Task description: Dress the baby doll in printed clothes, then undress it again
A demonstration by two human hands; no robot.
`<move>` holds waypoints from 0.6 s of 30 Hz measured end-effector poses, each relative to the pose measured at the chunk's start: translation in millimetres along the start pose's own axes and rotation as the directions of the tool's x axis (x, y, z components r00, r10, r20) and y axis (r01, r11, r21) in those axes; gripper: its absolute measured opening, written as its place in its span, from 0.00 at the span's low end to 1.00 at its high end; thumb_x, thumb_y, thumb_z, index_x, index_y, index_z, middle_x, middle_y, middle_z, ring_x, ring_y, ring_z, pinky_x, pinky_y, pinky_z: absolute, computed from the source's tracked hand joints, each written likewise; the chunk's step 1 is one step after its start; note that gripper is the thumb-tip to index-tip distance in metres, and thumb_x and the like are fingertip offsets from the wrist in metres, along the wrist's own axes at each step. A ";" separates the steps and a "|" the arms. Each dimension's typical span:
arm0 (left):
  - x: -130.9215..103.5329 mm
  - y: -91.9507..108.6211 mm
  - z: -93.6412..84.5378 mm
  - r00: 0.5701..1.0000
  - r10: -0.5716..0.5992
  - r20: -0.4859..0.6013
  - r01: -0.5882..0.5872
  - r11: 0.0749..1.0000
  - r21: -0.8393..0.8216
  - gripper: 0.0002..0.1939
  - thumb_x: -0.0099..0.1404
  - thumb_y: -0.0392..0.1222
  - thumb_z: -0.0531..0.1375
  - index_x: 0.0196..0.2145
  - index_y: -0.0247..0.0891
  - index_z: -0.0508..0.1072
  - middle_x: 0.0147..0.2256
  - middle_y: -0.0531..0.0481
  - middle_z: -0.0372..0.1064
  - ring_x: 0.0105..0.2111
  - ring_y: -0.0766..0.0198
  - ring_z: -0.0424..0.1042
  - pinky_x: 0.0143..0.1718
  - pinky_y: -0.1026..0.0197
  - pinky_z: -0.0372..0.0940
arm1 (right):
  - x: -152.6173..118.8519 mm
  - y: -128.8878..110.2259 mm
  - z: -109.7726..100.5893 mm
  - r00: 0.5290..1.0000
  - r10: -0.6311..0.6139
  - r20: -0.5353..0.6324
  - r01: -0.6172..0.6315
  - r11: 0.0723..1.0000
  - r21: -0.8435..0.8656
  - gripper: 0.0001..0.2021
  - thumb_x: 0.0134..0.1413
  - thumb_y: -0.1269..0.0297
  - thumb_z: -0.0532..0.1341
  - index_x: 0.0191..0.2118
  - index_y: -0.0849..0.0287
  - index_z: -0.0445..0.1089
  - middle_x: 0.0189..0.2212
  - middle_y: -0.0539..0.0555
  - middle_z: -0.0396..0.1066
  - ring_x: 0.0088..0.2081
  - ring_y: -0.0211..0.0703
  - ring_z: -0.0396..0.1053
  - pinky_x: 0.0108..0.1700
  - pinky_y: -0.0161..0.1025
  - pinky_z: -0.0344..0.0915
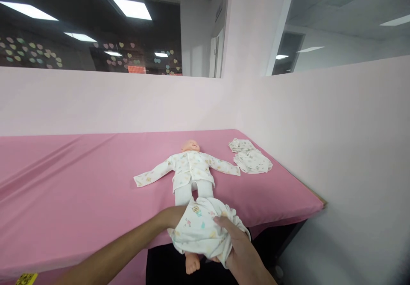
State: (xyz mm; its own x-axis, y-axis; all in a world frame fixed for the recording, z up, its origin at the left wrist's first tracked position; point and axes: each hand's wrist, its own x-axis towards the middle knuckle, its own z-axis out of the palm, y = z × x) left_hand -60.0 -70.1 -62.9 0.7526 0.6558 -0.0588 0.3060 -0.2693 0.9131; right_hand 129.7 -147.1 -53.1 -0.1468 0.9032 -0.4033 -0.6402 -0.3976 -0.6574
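Note:
A baby doll (191, 145) lies on its back on the pink-covered table, its head toward the wall. It wears a white printed baby jacket (192, 165) with both sleeves spread wide, and its legs are white. White printed baby pants (205, 225) are bunched around the lower legs at the table's front edge, and one bare foot (192, 263) shows below them. My right hand (241, 251) grips the pants on the right, thumb on top of the fabric. My left hand (175, 216) reaches into the pants from the left, its fingers hidden by the cloth.
More white printed baby clothes (251, 159) lie at the table's right side. The pink tablecloth (80, 191) has creases at left. Pale walls (336, 140) with windows rise behind and to the right. A yellow label (27, 278) shows at the lower left.

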 end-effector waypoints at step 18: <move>-45.7 73.2 36.5 0.969 0.071 -0.239 0.130 0.671 0.730 0.12 0.70 0.38 0.46 0.36 0.39 0.68 0.37 0.48 0.67 0.37 0.58 0.64 0.41 0.55 0.58 | 6.5 35.3 29.4 0.989 0.052 0.137 -0.090 0.952 0.292 0.24 0.45 0.65 0.71 0.48 0.67 0.68 0.36 0.60 0.76 0.38 0.49 0.75 0.37 0.40 0.71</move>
State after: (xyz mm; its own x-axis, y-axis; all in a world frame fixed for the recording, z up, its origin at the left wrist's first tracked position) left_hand -50.7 -145.5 -8.0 0.6117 0.7842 0.1043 0.7289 -0.6099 0.3111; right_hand 84.0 -150.6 -60.3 -0.2818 0.8951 -0.3456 -0.8165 -0.4129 -0.4036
